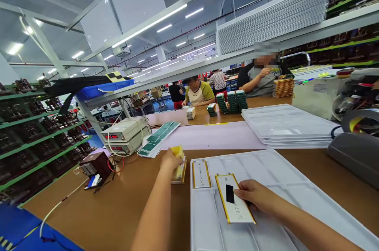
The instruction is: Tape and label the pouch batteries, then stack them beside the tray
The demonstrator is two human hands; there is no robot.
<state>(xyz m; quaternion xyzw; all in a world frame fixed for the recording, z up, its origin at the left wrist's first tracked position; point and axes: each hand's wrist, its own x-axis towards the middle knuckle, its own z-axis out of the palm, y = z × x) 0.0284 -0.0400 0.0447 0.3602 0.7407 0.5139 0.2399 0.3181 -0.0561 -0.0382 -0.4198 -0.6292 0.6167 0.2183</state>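
Note:
My right hand point(256, 195) pinches a flat white battery cell point(237, 209) with yellow edges, printed marks and a black patch on its face. The cell hangs tilted over a white compartment tray point(207, 219). Another battery cell point(201, 174) lies in the tray's far left compartment. My left hand point(171, 160) is closed around a soft yellow piece that looks like a sponge point(177, 151). It is right at a stack of battery cells point(179, 180) on the brown table, left of the tray; the hand hides part of the stack.
Stacked white trays point(290, 124) stand at the back right, near a grey tape dispenser point(355, 156). Green-and-white sheets point(160, 136) lie by two meter boxes point(126, 134) at left. A dark red device point(96, 168) has cables. Two co-workers sit across the table behind more stacks.

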